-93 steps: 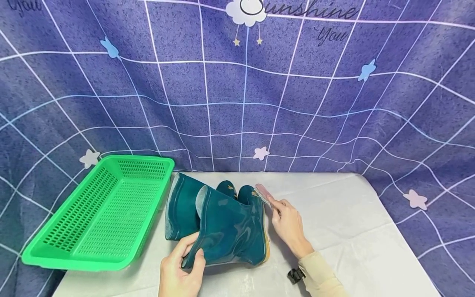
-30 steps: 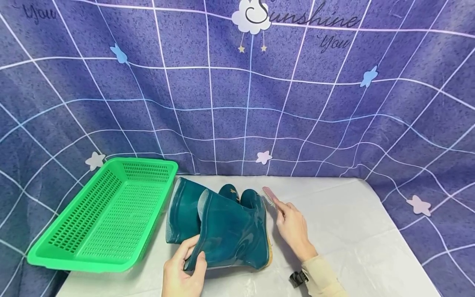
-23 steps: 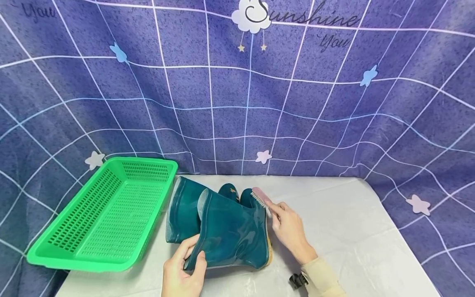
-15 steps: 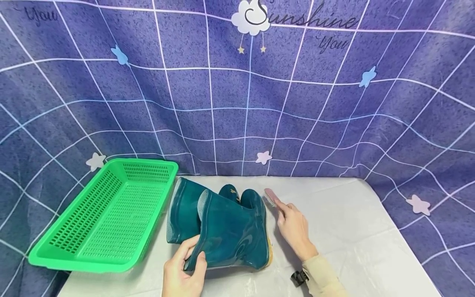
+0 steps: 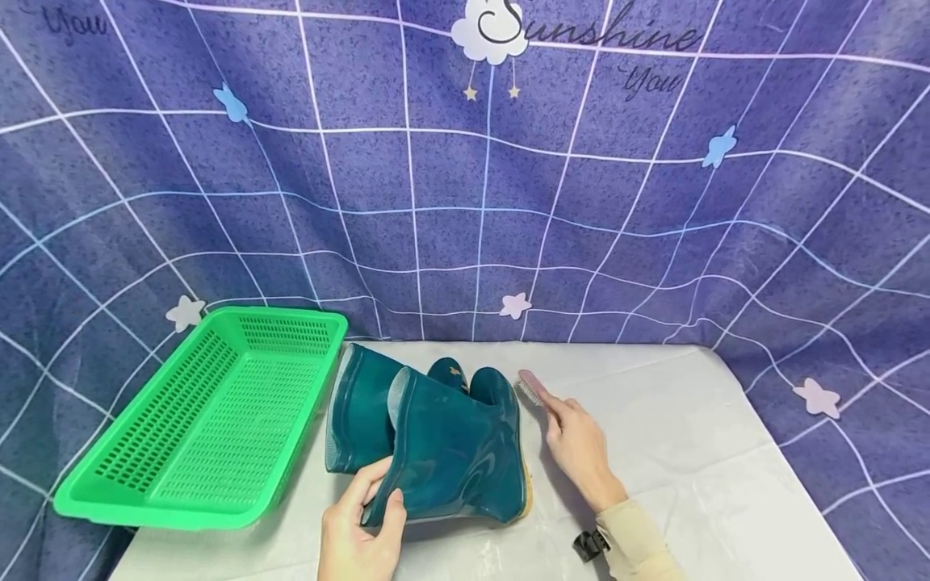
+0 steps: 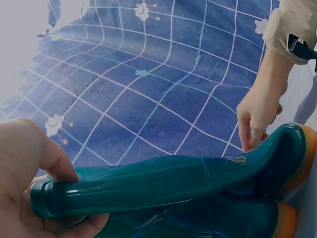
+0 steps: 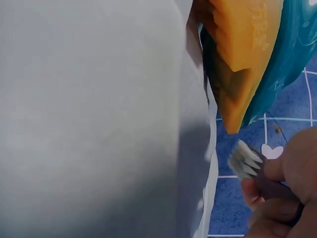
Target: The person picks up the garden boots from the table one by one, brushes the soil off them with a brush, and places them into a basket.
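Note:
Two teal rubber boots lie on their sides on the white-covered table. My left hand (image 5: pixel 361 524) grips the top edge of the nearer boot (image 5: pixel 454 460), thumb outside and fingers inside the shaft. The farther boot (image 5: pixel 363 411) lies partly hidden behind it. Held by its handle in my right hand (image 5: pixel 579 444) is a pink brush (image 5: pixel 533 386) with pale bristles. The bristles face the toe of the nearer boot, just right of it. In the right wrist view, the brush (image 7: pixel 247 161) is close below the tip of the yellow-orange sole (image 7: pixel 247 44).
A green perforated basket (image 5: pixel 291 452) stands at the left of the table (image 5: pixel 676 452). Behind the table hangs a blue-purple curtain (image 5: pixel 617 266) with white grid lines and stars. A black strap device (image 5: pixel 588 545) is at the right cuff.
The brush has gone back and forth between the top of the nearer boot's toe and its right side, now on the right. The left hand keeps its grip; the boots stay put.

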`<state>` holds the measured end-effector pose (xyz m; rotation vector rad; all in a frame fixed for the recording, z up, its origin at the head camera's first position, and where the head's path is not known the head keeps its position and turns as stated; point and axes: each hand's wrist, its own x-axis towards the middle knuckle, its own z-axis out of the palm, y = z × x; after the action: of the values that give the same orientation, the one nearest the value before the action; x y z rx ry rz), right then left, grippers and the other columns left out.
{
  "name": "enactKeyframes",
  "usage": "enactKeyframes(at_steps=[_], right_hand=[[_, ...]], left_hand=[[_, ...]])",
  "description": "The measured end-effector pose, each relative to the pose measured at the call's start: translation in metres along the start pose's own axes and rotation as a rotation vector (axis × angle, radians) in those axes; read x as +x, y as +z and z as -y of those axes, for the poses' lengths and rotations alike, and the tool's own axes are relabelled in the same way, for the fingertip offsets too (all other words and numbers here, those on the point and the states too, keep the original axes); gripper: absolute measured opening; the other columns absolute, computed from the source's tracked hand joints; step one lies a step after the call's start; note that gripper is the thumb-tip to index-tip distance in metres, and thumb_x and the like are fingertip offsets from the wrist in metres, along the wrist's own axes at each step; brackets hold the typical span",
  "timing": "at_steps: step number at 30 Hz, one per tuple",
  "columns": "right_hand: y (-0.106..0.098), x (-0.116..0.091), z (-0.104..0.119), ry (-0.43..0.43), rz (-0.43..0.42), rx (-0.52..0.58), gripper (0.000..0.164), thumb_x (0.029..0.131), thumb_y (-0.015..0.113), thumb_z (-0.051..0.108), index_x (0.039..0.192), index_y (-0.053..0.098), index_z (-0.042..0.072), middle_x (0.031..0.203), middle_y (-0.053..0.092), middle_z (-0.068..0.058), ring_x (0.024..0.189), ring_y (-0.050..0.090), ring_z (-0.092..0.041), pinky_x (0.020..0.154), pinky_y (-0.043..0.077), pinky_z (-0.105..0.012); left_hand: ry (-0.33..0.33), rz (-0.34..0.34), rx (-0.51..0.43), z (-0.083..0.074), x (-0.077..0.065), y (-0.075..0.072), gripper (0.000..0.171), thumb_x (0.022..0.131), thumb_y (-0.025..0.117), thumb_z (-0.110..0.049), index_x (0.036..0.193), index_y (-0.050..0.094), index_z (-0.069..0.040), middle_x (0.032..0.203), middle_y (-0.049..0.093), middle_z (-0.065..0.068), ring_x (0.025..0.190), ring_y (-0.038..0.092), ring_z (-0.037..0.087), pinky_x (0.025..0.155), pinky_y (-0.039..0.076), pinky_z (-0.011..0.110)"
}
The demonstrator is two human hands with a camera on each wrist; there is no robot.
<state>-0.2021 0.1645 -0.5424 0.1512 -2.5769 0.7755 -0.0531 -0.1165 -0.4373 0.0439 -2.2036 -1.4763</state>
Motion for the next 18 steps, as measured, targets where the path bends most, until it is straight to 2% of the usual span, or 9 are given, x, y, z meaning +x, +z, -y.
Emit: enactKeyframes(at_steps=[2,5,8,14,16,18], right_hand=[[-0.002,-0.002,0.001,-0.014,-0.012,0.032,0.035,0.099,0.069,0.010,0.133,0.077,0.019,0.096,0.077,-0.007,0.072,0.067,-0.024,0.063,0.057,-0.047],[-0.006,-0.004,0.003,-0.103,-0.034,0.094,0.035,0.100,0.070,0.009,0.133,0.077,0.019,0.092,0.074,-0.002,0.067,0.055,-0.013,0.060,0.052,-0.036],[-0.009,-0.005,0.001,-0.158,-0.018,0.091,0.034,0.099,0.072,0.008,0.131,0.078,0.018,0.091,0.074,0.000,0.069,0.055,-0.009,0.061,0.052,-0.033],[-0.014,-0.008,-0.006,-0.047,0.009,0.017,0.034,0.098,0.072,0.007,0.129,0.079,0.018,0.093,0.077,-0.003,0.068,0.058,-0.012,0.058,0.052,-0.036],[-0.017,-0.010,-0.006,-0.056,0.012,0.058,0.033,0.099,0.071,0.007,0.130,0.079,0.018,0.093,0.076,-0.002,0.068,0.056,-0.012,0.059,0.051,-0.034],[-0.019,-0.012,-0.004,-0.102,0.023,0.105,0.034,0.101,0.070,0.008,0.132,0.077,0.018,0.092,0.075,0.000,0.069,0.055,-0.010,0.062,0.051,-0.032]], left_hand=[[-0.003,-0.006,0.005,0.000,0.000,0.000,0.044,0.084,0.070,0.017,0.116,0.078,-0.011,0.089,0.083,-0.006,0.087,0.075,0.001,0.081,0.054,0.008],[-0.010,0.001,0.005,-0.002,0.000,0.000,0.043,0.085,0.070,0.017,0.117,0.078,-0.012,0.090,0.083,-0.005,0.087,0.075,0.001,0.081,0.054,0.009],[-0.012,0.015,-0.001,-0.003,-0.001,0.001,0.043,0.086,0.070,0.016,0.119,0.078,-0.011,0.092,0.083,-0.004,0.087,0.075,0.001,0.080,0.054,0.009],[0.021,0.015,-0.005,-0.004,-0.002,0.003,0.044,0.084,0.071,0.018,0.118,0.077,-0.010,0.092,0.083,-0.003,0.085,0.075,0.002,0.078,0.055,0.010],[0.025,0.019,0.000,-0.006,-0.002,0.004,0.043,0.085,0.071,0.017,0.118,0.077,-0.009,0.093,0.083,-0.002,0.086,0.076,0.002,0.078,0.055,0.010],[0.023,0.030,-0.001,-0.009,-0.002,0.006,0.041,0.086,0.072,0.016,0.119,0.077,-0.009,0.094,0.084,-0.001,0.086,0.076,0.002,0.077,0.056,0.010]])
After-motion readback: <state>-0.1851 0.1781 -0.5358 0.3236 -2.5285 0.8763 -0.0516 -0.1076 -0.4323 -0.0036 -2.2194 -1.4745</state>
